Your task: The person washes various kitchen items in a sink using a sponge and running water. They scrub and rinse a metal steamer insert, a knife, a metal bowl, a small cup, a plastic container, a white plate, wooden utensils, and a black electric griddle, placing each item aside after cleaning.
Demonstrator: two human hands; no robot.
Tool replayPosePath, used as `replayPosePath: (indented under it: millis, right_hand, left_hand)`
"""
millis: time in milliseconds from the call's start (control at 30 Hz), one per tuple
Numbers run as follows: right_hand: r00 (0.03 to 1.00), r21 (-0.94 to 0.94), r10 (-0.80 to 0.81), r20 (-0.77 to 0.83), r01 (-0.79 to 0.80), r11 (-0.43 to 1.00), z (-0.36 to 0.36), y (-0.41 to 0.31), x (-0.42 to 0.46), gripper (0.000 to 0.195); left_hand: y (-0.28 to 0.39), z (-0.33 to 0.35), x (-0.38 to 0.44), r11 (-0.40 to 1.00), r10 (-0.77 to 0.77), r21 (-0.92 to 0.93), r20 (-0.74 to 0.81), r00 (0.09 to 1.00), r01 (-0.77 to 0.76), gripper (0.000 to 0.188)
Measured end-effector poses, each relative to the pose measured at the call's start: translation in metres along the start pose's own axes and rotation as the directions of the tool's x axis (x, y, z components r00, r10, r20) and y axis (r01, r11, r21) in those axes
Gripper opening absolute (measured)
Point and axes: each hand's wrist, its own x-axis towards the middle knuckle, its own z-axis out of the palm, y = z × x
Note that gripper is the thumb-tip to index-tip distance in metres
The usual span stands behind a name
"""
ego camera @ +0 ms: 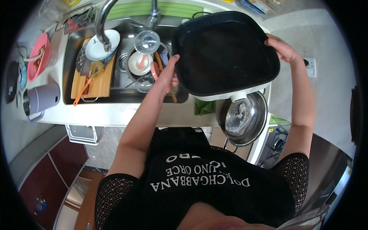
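Both my hands hold up an electric hot pot (227, 54) with a square black pan, a pale base and a knob at its front. My left hand (168, 74) grips its left side, thumb on the rim. At the upper right corner, my right hand (281, 50) grips the rim; some of its fingers are hidden. The pan stands over the right end of the steel sink (120, 95) and the counter. Below it lie a green cloth (204, 107) and a steel pot (245, 120) with something whitish inside.
The sink holds a wooden cutting board (106, 82), a white plate (102, 46), an orange-handled brush (83, 91), a small bowl (140, 63) and a clear bowl (147, 42) under the faucet (101, 26). A lilac kettle (43, 99) and pink basket (39, 59) stand left. A stove (273, 146) is at right.
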Motion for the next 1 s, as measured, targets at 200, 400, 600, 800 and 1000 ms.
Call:
replayPosePath:
  millis: [200, 400, 600, 800, 1000]
  right_hand:
    - [0.991, 0.392, -0.061, -0.118, 0.103, 0.914, 0.014, 0.108, 0.002, 0.059]
    - [0.963, 0.409, -0.147, -0.226, 0.23, 0.883, 0.022, 0.175, 0.033, 0.065]
    - [0.973, 0.483, -0.091, -0.214, 0.186, 0.855, 0.03, 0.197, 0.043, 0.069]
    - [0.964, 0.494, -0.147, -0.222, 0.241, 0.835, 0.036, 0.211, 0.05, 0.068]
    - [0.953, 0.244, -0.13, -0.275, 0.2, 0.949, 0.027, 0.204, 0.038, 0.064]
  left_hand:
    - [0.038, 0.029, 0.019, 0.857, 0.264, 0.482, -0.104, 0.959, -0.183, 0.049]
    - [0.051, 0.052, 0.037, 0.733, 0.329, 0.628, 0.012, 0.944, -0.263, 0.045]
    - [0.041, 0.057, 0.053, 0.763, 0.306, 0.614, -0.064, 0.95, -0.204, 0.043]
    - [0.035, 0.054, 0.06, 0.772, 0.297, 0.613, -0.114, 0.948, -0.169, 0.043]
    - [0.039, 0.053, 0.064, 0.753, 0.311, 0.629, -0.083, 0.947, -0.193, 0.047]
